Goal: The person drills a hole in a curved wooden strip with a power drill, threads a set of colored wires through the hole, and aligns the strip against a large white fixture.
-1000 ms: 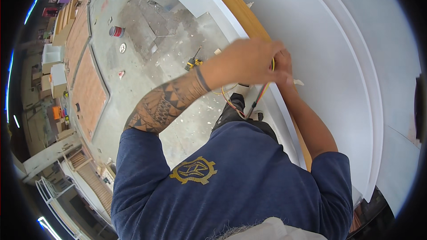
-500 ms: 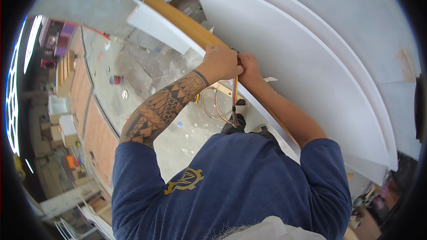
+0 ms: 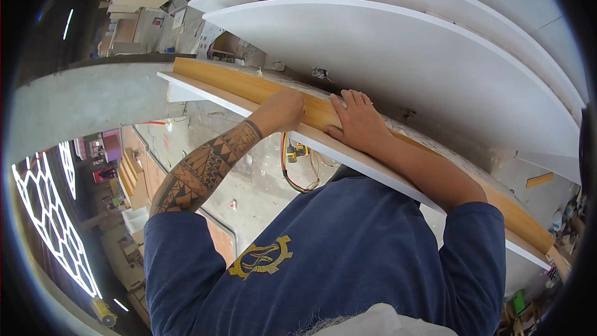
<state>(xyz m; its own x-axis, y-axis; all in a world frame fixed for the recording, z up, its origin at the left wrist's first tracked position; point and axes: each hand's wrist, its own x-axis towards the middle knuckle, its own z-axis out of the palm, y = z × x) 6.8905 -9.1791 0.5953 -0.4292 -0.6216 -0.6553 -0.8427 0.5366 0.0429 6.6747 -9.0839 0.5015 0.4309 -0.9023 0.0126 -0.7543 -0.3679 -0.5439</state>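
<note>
My left hand (image 3: 283,112) is closed in a fist over a long tan wooden strip (image 3: 217,84) joined to a white ledge (image 3: 373,162). Its fingertips are hidden. A bundle of coloured wires (image 3: 285,165) runs up to just below this fist and looks gripped in it; the wires loop down beneath the ledge. To the right, my right hand (image 3: 360,121) lies open on the strip, fingers spread over its far edge and thumb on the near side.
Two large white curved panels (image 3: 385,43) stand beyond the strip. A yellow-and-black cordless drill (image 3: 297,151) is below the ledge, by the wires. Hexagonal lights (image 3: 56,224) glow at far left. A short tan offcut (image 3: 539,180) lies at right.
The view has turned, and the strip now lies more level across it. My hands have parted: the left moved left along the strip with the wires, and the right has flattened out.
</note>
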